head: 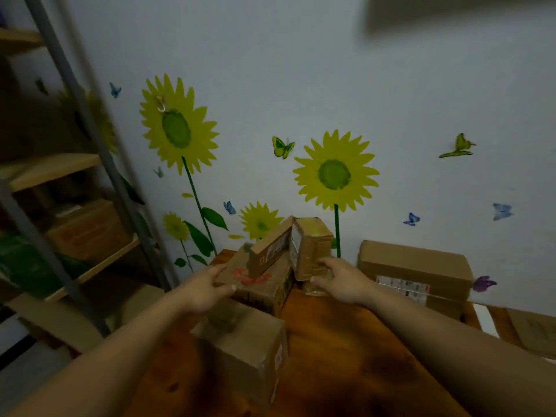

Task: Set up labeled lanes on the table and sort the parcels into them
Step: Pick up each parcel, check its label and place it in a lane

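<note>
Several cardboard parcels stand on a wooden table (337, 341) against the wall. My left hand (207, 288) grips the left edge of a parcel with red lettering (257, 285). A small flat parcel (270, 248) lies tilted on top of that one. My right hand (338, 279) grips the lower front of an upright parcel (313, 245) that leans beside the stack. A taller parcel (246, 350) stands nearer to me on the left. A large parcel with a shipping label (418, 272) sits at the right against the wall.
A metal shelf rack (72, 182) with wooden boards and stored boxes stands on the left, close to the table's corner. Sunflower and butterfly stickers cover the wall behind. A flat cardboard piece (532, 329) and a white strip (486, 319) lie at the table's right edge.
</note>
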{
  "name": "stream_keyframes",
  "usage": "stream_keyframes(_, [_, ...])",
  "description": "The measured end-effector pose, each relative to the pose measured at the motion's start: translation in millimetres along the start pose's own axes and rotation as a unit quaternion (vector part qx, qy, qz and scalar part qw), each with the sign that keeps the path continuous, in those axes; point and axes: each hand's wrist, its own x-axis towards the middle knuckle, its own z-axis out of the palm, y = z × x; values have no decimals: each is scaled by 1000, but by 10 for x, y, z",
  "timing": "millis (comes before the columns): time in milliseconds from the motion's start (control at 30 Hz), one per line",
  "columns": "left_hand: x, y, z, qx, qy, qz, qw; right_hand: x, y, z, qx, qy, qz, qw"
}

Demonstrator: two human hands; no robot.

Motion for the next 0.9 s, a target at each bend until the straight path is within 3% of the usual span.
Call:
stream_keyframes(233, [1185,146,-31,31,25,47,998,901,-153,223,34,-11,41,999])
stream_keyframes(533, [2368,1,378,93,16,58,994,1291,-333,445,53,0,65,997])
stream_keyframes(633, [2533,-146,373,99,64,77,990,1303,-375,518,41,17,78,996])
stream_keyframes(800, [2388,-365,-41,-93,76,33,992,1378,-604,632,118,48,106,986])
stream_keyframes(900, [2166,-428,-420,-326,23,15,945,1446,-899,698,166,89,119,975])
